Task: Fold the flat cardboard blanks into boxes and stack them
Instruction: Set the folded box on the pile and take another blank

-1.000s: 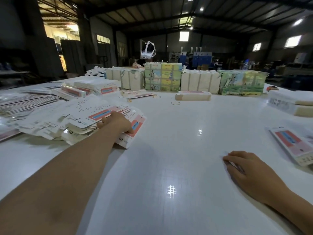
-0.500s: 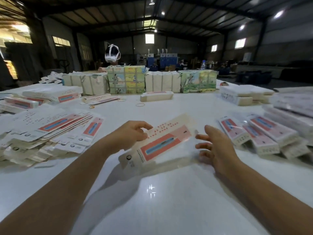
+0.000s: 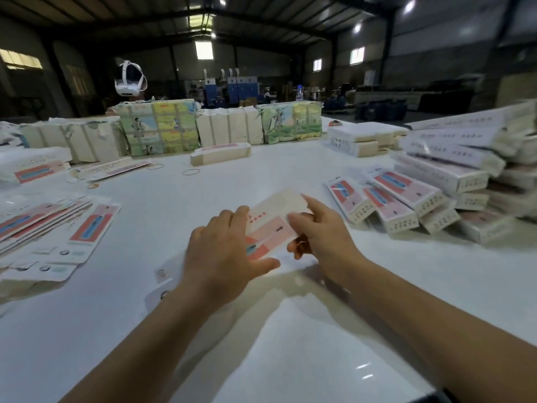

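I hold one cardboard blank [image 3: 271, 225] between my hands above the white bench [image 3: 290, 344]: my left hand [image 3: 223, 257] grips its near end, my right hand [image 3: 316, 237] pinches its far edge. Flat blanks [image 3: 58, 228] lie left, folded boxes [image 3: 436, 187] right. Its red print is too blurred to read.
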Tool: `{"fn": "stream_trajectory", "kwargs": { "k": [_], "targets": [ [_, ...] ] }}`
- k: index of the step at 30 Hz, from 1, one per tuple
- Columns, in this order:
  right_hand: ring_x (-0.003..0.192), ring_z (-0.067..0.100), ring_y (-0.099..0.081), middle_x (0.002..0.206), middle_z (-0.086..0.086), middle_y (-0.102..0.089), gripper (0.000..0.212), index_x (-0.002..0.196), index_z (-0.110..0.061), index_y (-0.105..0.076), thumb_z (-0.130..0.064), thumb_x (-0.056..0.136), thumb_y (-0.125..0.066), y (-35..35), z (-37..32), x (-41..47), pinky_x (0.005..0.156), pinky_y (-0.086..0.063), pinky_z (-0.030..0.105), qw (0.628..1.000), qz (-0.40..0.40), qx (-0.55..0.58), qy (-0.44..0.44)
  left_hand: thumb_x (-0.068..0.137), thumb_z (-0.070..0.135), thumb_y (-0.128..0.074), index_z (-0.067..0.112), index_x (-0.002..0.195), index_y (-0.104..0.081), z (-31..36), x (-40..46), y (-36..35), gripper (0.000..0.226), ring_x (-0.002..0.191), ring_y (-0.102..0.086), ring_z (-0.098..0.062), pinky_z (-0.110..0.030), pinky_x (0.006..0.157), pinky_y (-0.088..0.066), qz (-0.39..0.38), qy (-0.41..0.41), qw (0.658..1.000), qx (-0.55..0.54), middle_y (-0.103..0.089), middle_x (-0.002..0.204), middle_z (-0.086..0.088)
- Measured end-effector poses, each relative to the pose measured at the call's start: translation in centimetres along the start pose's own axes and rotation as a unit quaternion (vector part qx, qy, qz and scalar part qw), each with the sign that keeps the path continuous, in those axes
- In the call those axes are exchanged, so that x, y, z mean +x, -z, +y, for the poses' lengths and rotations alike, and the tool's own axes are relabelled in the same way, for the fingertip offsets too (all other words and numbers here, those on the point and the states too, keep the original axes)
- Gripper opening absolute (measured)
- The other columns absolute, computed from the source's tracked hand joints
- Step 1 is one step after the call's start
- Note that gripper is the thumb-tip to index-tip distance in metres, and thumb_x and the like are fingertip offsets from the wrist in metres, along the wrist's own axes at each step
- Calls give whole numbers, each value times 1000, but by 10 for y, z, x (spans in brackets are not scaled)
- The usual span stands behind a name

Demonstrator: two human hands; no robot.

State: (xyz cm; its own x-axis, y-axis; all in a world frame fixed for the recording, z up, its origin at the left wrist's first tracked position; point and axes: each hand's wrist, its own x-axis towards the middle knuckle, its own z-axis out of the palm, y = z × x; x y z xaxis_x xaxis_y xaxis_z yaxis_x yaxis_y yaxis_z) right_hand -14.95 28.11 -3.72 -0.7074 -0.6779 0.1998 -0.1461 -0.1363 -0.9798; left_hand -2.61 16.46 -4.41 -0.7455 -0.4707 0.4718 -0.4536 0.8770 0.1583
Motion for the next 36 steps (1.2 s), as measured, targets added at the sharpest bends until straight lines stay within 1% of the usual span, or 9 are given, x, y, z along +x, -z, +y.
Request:
{"fn": "stream_trajectory", "kwargs": {
  "k": [3,6,11,13,16,22,25,30,36],
  "targets": [
    [78,1,-60,113,-12,-53,49,135,-49,-26,-25,98,-49,-1,6,-2,59,-49,8,977,48,-161,129,69,67,-65,24,142,-27,-3,-2,3,93,99,-49,-14,-33,88,-45,30,19,999,-6,-49,121,2],
    [102,-2,-46,143,-11,-28,39,137,-36,-43,-32,98,-46,-2,11,-3,74,-41,-2,943,37,-277,179,69,65,-66,22,142,-28,-3,-3,6,93,99,-49,-15,-34,89,-45,66,24,998,-9,-51,121,0],
    [121,5,-43,143,-14,-32,38,132,-29,-53,-29,95,-56,-6,12,-7,92,-48,18,969,-35,-207,127,71,73,-56,18,143,-25,-2,-6,9,96,103,-48,-17,-29,89,-40,77,14,996,42,-48,124,-1],
    [115,12,-53,133,-8,-52,29,120,-29,-64,-24,93,-59,-6,5,-5,91,-49,30,996,-79,-44,21,71,72,-56,19,142,-25,-2,-6,10,94,103,-47,-17,-30,89,-40,75,14,996,41,-48,123,-1],
    [103,15,-62,106,4,-70,18,99,-23,-73,-17,89,-60,-1,0,-4,85,-49,38,978,-148,127,-78,71,68,-61,18,140,-29,-3,-7,11,91,101,-48,-18,-31,88,-40,88,-9,995,51,-50,120,-1],
    [93,17,-67,102,1,-73,30,101,-22,-69,-15,72,-69,1,7,-5,87,-54,33,979,-204,-12,3,69,64,-67,20,138,-34,-8,-6,15,89,101,-50,-17,-32,90,-37,55,-41,998,12,-52,122,2],
    [76,11,-65,85,-4,-73,18,91,-22,-72,-9,79,-70,0,9,-5,76,-57,27,980,-189,-52,37,71,60,-68,23,132,-41,-12,-6,19,77,92,-53,-18,-31,86,-36,34,-44,998,4,-56,120,3],
    [67,11,-62,74,2,-68,14,77,-24,-73,-13,85,-68,-4,7,-6,63,-53,22,989,-123,-73,25,72,59,-68,29,122,-46,-12,-3,23,62,73,-48,-15,-26,69,-37,-12,-20,1000,-10,-62,114,7],
    [61,12,-63,80,2,-68,15,95,-28,-59,-21,86,-68,-5,6,-8,53,-48,17,990,8,-88,112,70,61,-69,28,117,-46,-17,0,25,62,79,-58,-19,-35,71,-55,-34,19,996,-74,-61,112,5]
  ]
}}
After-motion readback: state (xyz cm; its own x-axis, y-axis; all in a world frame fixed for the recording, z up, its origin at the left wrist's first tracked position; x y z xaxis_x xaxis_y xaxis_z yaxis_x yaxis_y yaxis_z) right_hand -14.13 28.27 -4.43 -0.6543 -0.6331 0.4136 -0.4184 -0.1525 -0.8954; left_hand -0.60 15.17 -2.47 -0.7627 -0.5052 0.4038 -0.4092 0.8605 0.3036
